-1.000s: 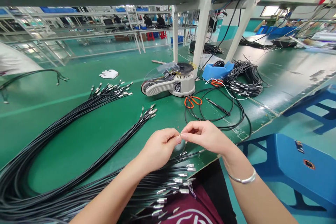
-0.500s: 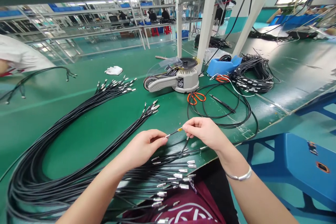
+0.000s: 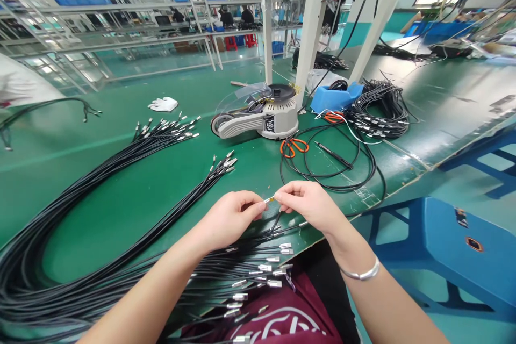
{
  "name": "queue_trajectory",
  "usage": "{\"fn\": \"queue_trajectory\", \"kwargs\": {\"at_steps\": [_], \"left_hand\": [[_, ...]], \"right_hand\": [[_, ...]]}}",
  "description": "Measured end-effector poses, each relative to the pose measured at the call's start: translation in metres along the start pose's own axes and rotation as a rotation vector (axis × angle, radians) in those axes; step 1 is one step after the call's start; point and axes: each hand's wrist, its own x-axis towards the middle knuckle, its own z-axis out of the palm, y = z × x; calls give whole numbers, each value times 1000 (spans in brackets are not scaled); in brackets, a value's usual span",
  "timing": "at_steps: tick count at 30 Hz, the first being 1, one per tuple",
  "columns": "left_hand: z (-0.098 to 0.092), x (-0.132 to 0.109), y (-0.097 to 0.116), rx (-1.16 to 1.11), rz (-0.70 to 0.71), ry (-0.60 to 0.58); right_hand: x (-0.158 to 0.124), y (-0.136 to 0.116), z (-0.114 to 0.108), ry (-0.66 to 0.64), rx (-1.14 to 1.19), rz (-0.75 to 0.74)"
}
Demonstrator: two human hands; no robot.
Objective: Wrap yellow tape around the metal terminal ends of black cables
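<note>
My left hand (image 3: 237,216) is closed in a pinch on a thin black cable, with a small whitish piece (image 3: 266,200) at its fingertips. Just to the right, my right hand (image 3: 308,200) pinches the same cable near a bit of yellow tape (image 3: 272,198). Only a short stretch shows between the two hands; the fingers hide the cable's tip. Below them lies a bundle of black cables (image 3: 153,279) with silver metal connectors (image 3: 274,283) pointing right, some near my lap. The bundle loops round to the left, and other connector ends (image 3: 228,162) rest on the green table.
A grey tape dispenser (image 3: 278,118) stands beyond my hands. Near it lie orange-handled scissors (image 3: 294,147), a black pen (image 3: 334,155) and a blue holder (image 3: 335,98). Coiled cables (image 3: 379,107) sit at right, a white glove (image 3: 163,104) at left. A blue stool (image 3: 475,258) stands beside the table.
My left hand has moved right toward my right hand, so the gap between them is shorter and the whitish piece now sits close to the yellow tape. The view has shifted slightly.
</note>
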Motion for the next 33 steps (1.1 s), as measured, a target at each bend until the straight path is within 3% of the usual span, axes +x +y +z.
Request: {"fn": "queue_trajectory", "kwargs": {"at_steps": [8, 14, 20, 29, 33], "left_hand": [[3, 4, 1, -51, 35, -39], [4, 4, 1, 46, 74, -83], [8, 2, 5, 82, 111, -1], [16, 2, 11, 133, 115, 29], [21, 7, 8, 194, 180, 52]], "right_hand": [[-3, 2, -3, -35, 21, -54], [-4, 3, -3, -55, 30, -60], [-7, 4, -1, -73, 35, -93], [-10, 6, -3, -79, 19, -83], [-8, 7, -5, -112, 11, -74]]}}
